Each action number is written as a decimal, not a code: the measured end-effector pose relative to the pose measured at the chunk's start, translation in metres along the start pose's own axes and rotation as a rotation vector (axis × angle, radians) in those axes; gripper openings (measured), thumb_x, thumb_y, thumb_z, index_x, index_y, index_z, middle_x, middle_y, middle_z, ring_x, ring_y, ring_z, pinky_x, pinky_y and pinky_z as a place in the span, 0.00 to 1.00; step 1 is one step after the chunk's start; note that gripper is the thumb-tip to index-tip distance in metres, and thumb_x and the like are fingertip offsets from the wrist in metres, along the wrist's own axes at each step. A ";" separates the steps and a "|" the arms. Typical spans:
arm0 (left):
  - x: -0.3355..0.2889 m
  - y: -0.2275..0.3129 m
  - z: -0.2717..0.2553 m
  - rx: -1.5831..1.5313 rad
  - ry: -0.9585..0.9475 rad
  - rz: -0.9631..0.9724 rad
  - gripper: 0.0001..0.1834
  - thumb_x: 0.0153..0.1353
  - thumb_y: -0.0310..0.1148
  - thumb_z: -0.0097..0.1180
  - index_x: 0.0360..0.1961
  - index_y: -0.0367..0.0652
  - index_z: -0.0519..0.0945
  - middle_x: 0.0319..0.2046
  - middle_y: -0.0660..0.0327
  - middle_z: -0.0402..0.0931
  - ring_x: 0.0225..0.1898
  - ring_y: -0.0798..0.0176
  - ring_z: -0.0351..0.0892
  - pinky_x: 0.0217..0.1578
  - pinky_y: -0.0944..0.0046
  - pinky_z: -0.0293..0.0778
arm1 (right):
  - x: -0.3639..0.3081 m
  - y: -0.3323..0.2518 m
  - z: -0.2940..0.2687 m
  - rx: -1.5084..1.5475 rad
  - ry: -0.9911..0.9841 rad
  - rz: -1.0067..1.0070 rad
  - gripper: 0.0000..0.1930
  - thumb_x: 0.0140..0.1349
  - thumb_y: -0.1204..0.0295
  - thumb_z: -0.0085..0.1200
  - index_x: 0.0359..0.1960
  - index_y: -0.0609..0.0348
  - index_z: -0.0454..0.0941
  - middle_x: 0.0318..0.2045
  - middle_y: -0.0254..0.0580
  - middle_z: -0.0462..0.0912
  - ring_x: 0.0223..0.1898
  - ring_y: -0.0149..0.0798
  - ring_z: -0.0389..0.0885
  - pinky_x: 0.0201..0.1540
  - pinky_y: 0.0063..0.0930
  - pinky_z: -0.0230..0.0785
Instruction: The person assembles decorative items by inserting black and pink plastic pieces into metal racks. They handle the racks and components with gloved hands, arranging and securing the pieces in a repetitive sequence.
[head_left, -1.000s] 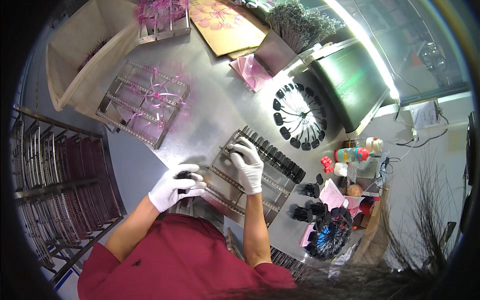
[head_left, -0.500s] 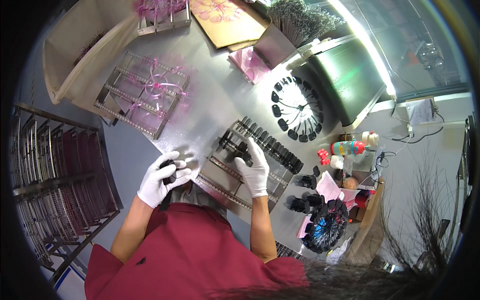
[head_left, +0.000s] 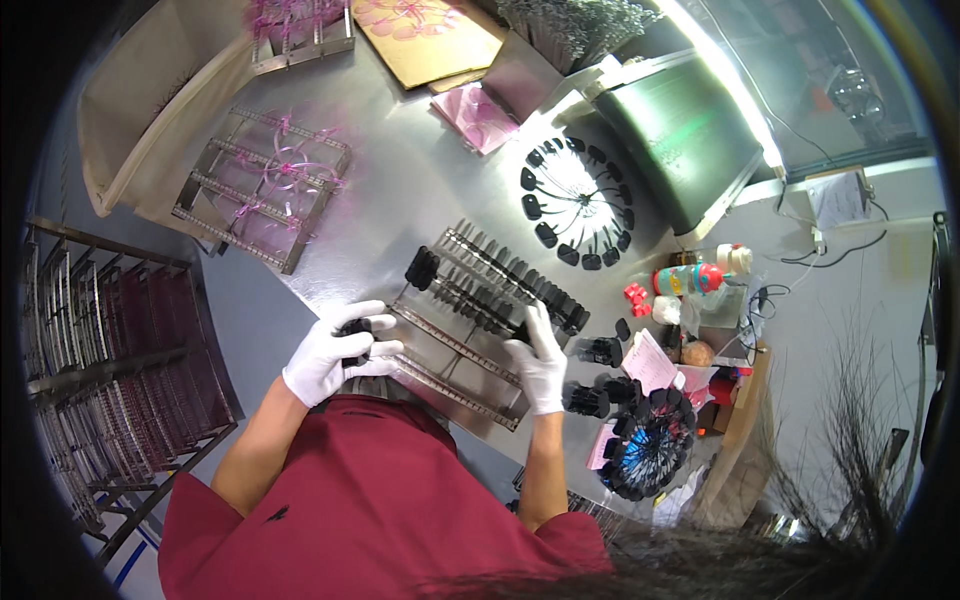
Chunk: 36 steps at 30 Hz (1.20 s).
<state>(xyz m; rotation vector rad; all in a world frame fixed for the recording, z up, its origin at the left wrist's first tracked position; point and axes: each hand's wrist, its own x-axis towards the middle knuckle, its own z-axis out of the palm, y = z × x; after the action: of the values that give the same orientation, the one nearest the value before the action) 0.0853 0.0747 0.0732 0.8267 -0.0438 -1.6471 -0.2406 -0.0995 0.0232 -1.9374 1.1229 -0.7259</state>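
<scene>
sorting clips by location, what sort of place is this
Probably a small-parts workshop or factory: a metal worktable, a metal frame holding rows of black pieces, and a loaded storage rack at left.

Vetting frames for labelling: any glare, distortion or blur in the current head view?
Head view: the lamp tube is blown out; head view: glare whitens the table within the ring of black pieces; head view: the left-hand rack bows near the dark rim; head view: lower-right hair looks soft.

Brt tube light hits metal tbl, w/ wht wall R, tall rack L, gray flr.
</scene>
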 end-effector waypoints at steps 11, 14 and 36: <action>0.078 -0.070 0.086 0.196 -0.328 -0.134 0.47 0.67 0.25 0.69 0.82 0.39 0.57 0.63 0.55 0.77 0.56 0.63 0.83 0.60 0.60 0.81 | -0.011 -0.116 -0.020 -0.075 -0.101 -0.145 0.39 0.48 0.70 0.82 0.64 0.62 0.79 0.53 0.44 0.89 0.54 0.39 0.87 0.59 0.33 0.79; 0.082 -0.083 0.112 0.255 -0.343 -0.040 0.55 0.61 0.24 0.74 0.83 0.34 0.51 0.66 0.55 0.74 0.61 0.67 0.78 0.61 0.64 0.79 | -0.010 -0.135 -0.031 -0.230 -0.080 -0.376 0.35 0.45 0.69 0.82 0.59 0.61 0.83 0.52 0.46 0.87 0.54 0.45 0.85 0.63 0.40 0.76; 0.127 -0.007 0.062 2.144 -0.489 1.042 0.41 0.57 0.46 0.72 0.68 0.37 0.72 0.68 0.43 0.70 0.69 0.37 0.69 0.72 0.44 0.66 | 0.024 -0.005 0.009 0.136 0.078 -0.089 0.14 0.58 0.77 0.71 0.47 0.56 0.90 0.59 0.49 0.84 0.59 0.44 0.85 0.61 0.35 0.79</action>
<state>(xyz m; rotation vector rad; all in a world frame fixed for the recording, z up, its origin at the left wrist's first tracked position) 0.0442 -0.0596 0.0544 1.3485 -2.3863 -0.1559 -0.2210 -0.1161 0.0246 -1.8666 1.0116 -0.9097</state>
